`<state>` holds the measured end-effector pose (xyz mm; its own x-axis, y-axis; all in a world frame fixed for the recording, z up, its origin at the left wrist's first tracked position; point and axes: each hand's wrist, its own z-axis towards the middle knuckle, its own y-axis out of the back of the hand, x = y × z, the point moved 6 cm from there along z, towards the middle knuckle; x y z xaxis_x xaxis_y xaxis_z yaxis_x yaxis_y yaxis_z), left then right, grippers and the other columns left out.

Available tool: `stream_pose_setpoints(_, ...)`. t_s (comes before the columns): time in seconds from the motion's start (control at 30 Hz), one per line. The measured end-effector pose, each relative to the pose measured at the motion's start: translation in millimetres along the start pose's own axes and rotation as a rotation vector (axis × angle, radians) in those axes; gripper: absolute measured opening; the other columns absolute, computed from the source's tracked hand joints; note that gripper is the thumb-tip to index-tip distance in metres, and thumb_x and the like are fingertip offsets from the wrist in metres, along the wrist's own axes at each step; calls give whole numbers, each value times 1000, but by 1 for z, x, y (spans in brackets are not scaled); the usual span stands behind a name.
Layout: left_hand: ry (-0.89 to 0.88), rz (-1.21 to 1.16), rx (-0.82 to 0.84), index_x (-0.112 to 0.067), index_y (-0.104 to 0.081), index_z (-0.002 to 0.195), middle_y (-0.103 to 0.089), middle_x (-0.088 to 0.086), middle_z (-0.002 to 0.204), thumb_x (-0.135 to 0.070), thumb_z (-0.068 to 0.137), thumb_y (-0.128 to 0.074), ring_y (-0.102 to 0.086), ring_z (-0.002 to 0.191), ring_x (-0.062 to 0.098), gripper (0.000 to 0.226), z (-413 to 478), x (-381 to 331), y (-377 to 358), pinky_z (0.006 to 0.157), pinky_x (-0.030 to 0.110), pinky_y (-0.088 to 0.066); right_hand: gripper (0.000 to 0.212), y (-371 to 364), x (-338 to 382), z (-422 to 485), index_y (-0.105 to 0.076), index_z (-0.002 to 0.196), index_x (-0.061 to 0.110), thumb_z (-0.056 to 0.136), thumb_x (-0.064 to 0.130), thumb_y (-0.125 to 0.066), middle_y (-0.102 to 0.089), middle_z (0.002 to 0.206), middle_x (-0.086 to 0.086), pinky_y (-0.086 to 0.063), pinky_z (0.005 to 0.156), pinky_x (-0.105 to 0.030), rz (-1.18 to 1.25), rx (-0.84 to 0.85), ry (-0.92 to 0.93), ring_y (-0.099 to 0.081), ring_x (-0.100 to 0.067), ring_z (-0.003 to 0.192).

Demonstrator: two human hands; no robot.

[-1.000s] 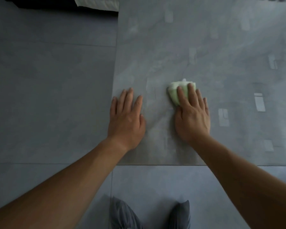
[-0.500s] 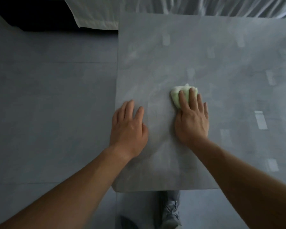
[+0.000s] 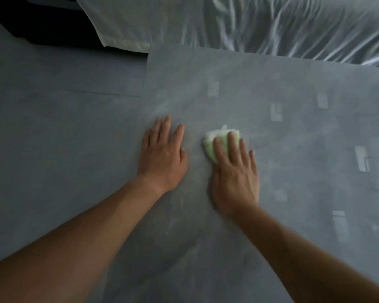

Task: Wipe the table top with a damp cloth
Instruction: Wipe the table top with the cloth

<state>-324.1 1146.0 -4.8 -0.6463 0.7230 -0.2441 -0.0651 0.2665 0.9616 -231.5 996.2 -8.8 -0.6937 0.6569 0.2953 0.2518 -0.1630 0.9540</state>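
A grey, stone-look table top (image 3: 293,110) fills the middle and right of the head view. My right hand (image 3: 234,173) lies flat on a bunched pale green cloth (image 3: 214,141), pressing it onto the table; the fingers cover the cloth's near half. My left hand (image 3: 162,156) rests palm down on the table near its left edge, fingers slightly apart, holding nothing. About a hand's width separates the two hands.
White rumpled bedding (image 3: 271,25) runs along the table's far edge. Grey tiled floor (image 3: 53,127) lies to the left, below the table's left edge (image 3: 143,101). A dark gap (image 3: 42,25) shows at top left. Pale rectangular reflections dot the table surface.
The view has tilted up, so the table's near edge and the feet have left the frame and more bedding shows. Both hands stay pressed on the table, the cloth under the right one.
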Motion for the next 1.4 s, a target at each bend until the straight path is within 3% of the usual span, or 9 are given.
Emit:
stream_pose_setpoints(0.13,5,69,-8,-16,-48,141,-38,20,153,-44,82,-30,-34,140,39,68,8,3,4,112,53,-28,66,-2,-4,-4,-34,153,32,87,33,-42,-24,164,-6,-16,123,-50,-11,46,253,-22,-32,151)
stream_pose_setpoints(0.3,22,96,-3,-19,-53,134,-44,19,146,-47,83,-36,-40,133,38,61,13,3,9,106,49,-34,73,20,-49,96,-25,155,36,83,38,-29,-13,167,-4,-8,124,-48,-14,15,-98,-14,-32,153)
stream_pose_setpoints(0.37,24,96,-7,-19,-54,132,-46,19,143,-46,83,-38,-42,130,38,58,15,3,11,104,48,-35,73,19,-38,104,-25,156,35,83,36,-31,-12,167,-5,-7,124,-47,12,9,-115,-12,-33,153)
stream_pose_setpoints(0.5,21,82,-2,-16,-48,139,-37,22,151,-44,84,-41,-34,139,39,62,27,4,15,111,51,-30,66,5,-4,57,-35,153,31,87,31,-43,-23,165,-6,-16,123,-50,-22,71,281,-21,-33,151)
stream_pose_setpoints(0.57,26,69,32,-17,-38,148,-24,19,160,-44,86,-39,-22,147,38,67,38,5,14,117,51,-20,63,6,-15,63,-36,152,34,89,32,-40,-24,164,-4,-15,123,-49,-29,114,371,-21,-31,152)
stream_pose_setpoints(0.77,26,55,93,-21,-19,156,-3,13,165,-46,89,-32,-2,151,33,72,78,3,12,122,47,-5,70,27,-54,161,-27,155,36,85,34,-33,-13,167,-3,-8,124,-47,21,0,-119,-14,-32,153)
stream_pose_setpoints(0.97,9,116,88,-25,-25,152,-9,13,164,-47,93,-34,-6,150,34,64,109,3,13,120,51,-9,63,10,-19,111,-36,152,33,89,31,-38,-24,164,-3,-15,124,-49,-18,82,293,-20,-30,152)
stream_pose_setpoints(1.2,-17,112,7,-27,-48,137,-40,12,149,-49,86,-37,-36,133,35,57,121,8,27,104,48,-31,69,29,-46,226,-23,156,35,87,32,-32,-10,168,-3,-8,124,-48,12,-3,-130,-12,-32,153)
stream_pose_setpoints(1.4,-43,125,18,-29,-33,150,-24,12,161,-53,90,-33,-25,144,32,64,121,18,17,110,49,-25,64,8,0,200,-31,154,35,90,37,-31,-19,166,-1,-13,124,-47,-39,113,279,-17,-29,153)
